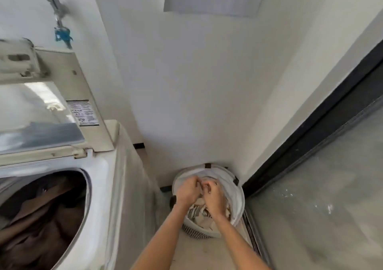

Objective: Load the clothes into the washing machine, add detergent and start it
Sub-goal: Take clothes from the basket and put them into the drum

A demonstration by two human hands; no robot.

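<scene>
A white top-loading washing machine (103,187) stands at the left with its lid (41,114) raised. Brown clothes (41,213) lie inside its drum. On the floor in the corner sits a round laundry basket (238,203) with a white liner, holding pale and striped clothes (200,211). Both my hands reach down into the basket. My left hand (187,191) and my right hand (213,197) have curled fingers that grip a pale garment near the basket's far rim.
White walls close the corner behind the basket. A dark-framed glass sliding door (321,187) runs along the right. A blue tap (62,34) hangs on the wall above the machine. A narrow strip of floor (199,253) lies between machine and door.
</scene>
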